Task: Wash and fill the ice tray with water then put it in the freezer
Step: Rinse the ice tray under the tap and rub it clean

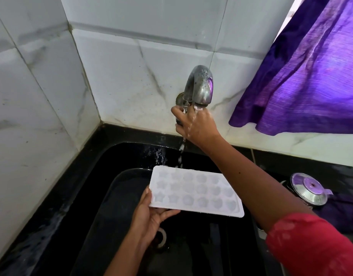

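A white ice tray (195, 191) with star and round moulds is held level over the black sink (131, 154). My left hand (151, 214) grips its near left edge, thumb on top and fingers beneath. My right hand (193, 124) reaches up to the steel tap (200, 86) on the tiled wall, its fingers closed around the tap handle under the spout. A thin stream of water (181, 154) runs over my right hand and falls just behind the tray's far edge.
A dark tub (116, 188) sits inside the sink under the tray, and the drain (161, 238) shows beneath my left hand. A steel lidded pot (309, 191) stands on the black counter at right. A purple curtain (303, 72) hangs at upper right.
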